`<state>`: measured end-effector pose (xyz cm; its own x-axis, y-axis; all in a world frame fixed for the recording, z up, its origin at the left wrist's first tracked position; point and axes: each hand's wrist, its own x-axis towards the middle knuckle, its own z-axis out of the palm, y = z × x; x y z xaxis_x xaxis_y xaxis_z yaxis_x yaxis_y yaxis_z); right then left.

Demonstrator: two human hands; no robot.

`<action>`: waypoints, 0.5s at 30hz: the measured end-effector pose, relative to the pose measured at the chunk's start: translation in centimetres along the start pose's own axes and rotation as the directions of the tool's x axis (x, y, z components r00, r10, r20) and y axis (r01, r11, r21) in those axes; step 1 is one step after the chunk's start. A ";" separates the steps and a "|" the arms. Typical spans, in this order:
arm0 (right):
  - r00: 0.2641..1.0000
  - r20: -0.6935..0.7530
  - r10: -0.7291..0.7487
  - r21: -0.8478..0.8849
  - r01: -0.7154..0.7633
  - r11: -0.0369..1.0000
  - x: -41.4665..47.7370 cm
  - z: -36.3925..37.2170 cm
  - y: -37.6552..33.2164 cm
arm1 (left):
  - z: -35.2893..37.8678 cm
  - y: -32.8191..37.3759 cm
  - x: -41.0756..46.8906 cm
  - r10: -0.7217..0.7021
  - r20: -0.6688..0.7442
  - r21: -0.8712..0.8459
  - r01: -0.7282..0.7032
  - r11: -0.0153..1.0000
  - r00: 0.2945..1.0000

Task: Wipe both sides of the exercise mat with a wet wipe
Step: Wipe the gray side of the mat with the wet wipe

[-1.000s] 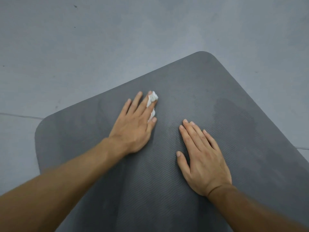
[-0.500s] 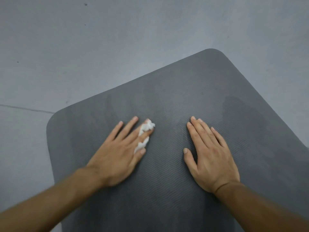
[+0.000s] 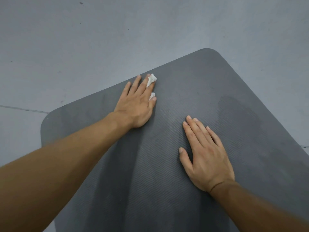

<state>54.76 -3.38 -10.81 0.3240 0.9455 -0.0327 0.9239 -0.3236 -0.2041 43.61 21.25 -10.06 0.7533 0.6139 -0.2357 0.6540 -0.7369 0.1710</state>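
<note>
On the exercise mat (image 3: 217, 101), the left hand (image 3: 135, 104) is pressing a wet wipe (image 3: 151, 79) down with straight fingers; the right hand (image 3: 205, 156) is lying flat, empty.

On my feed the exercise mat (image 3: 217, 91) looks like a soft, foam-like sheet, dark grey and fully matt. Its top is embossed with fine wavy ribs that look slightly rough. A darker patch on its right part looks damp but shows no gloss. The wet wipe (image 3: 151, 79) is a thin, white, fibrous cloth, crumpled and dull. The floor (image 3: 83, 39) is pale grey, smooth and hard-looking, with a faint satin sheen, a few dark specks and one thin seam.
</note>
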 end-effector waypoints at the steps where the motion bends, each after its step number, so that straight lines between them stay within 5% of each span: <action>1: 1.000 -0.001 0.001 -0.001 -0.001 1.000 0.0 0.0 0.0 | 0.2 0.6 -0.6 0.055 -0.008 0.010 -0.055 0.998 0.998; 9: 1.000 -0.010 0.001 0.002 -0.001 1.000 0.0 0.0 0.0 | 3.0 4.3 -13.5 0.466 0.086 0.125 -0.473 0.872 0.881; 15: 1.000 -0.013 -0.002 -0.004 0.002 1.000 0.0 0.1 0.0 | 3.0 1.3 -15.6 0.422 0.079 0.144 -0.430 0.892 0.903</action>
<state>54.74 -3.39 -10.86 0.3248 0.9456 -0.0199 0.9253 -0.3221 -0.2003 32.54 9.87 -9.06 0.9511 0.2208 -0.2160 0.2496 -0.9613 0.1163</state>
